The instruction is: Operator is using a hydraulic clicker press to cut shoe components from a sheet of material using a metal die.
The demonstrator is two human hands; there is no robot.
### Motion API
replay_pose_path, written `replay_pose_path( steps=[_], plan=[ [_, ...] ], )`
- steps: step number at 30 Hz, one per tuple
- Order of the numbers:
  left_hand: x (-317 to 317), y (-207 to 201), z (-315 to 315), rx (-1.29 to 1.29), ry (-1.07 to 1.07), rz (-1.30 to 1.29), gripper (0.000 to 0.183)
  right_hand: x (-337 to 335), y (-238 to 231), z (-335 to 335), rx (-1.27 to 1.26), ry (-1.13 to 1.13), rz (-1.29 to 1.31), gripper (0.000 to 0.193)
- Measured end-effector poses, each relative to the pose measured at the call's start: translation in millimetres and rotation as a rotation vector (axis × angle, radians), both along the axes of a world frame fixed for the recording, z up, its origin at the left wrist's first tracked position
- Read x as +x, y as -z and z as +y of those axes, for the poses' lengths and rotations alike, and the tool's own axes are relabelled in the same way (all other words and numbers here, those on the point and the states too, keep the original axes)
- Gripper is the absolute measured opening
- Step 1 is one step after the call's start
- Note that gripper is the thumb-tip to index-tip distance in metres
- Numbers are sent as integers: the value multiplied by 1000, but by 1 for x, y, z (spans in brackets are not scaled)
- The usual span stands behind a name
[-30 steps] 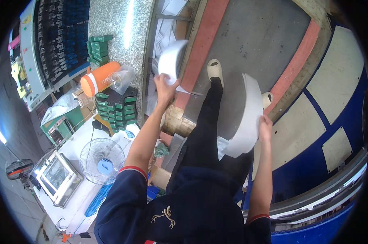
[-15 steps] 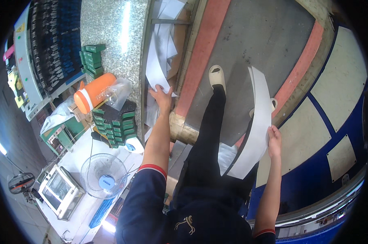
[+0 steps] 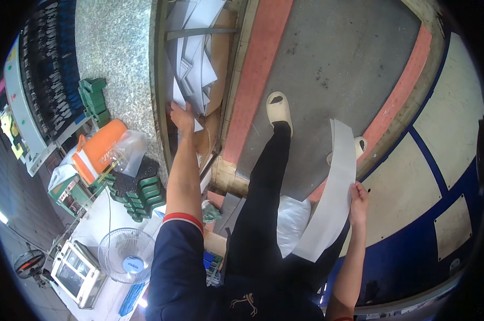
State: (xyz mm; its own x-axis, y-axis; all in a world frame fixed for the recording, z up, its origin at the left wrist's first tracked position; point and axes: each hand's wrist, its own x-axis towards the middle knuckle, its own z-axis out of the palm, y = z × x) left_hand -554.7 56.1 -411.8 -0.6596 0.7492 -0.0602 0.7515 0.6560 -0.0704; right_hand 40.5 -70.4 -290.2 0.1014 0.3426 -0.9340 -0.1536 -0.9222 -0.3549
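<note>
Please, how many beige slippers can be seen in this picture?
2: the left slipper is on the grey floor; the right slipper is partly hidden behind the pale strip in the right hand.

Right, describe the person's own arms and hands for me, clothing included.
The left hand and right hand are both ungloved, with forearms bare. The left sleeve is short and dark navy, ending in a red band. Only a sliver of the right sleeve shows, with a red edge.

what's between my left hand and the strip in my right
The head view shows mainly red stripe, gray floor and your black-trousered leg between left hand and strip.
</note>
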Motion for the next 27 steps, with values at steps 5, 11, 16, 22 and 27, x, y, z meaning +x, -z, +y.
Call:
replay_pose_path(
  steps=[5,11,16,22,27],
  plan=[
    [-11,30,52,127,141,88,52,-6,23,-10,-17,-8,13,21],
    [15,36,107,-197,-385,-90,55,-7,-4,2,6,14,-103,23],
    [41,23,55,8,98,4,62,-11,-70,32,232,82,-131,18],
    [357,-233,26,-405,-375,-2319,76,-3,-208,42,587,61,-202,24],
    [509,-417,32,-165,-363,-2023,55,6,-319,24,697,166,-324,35]
  ],
)
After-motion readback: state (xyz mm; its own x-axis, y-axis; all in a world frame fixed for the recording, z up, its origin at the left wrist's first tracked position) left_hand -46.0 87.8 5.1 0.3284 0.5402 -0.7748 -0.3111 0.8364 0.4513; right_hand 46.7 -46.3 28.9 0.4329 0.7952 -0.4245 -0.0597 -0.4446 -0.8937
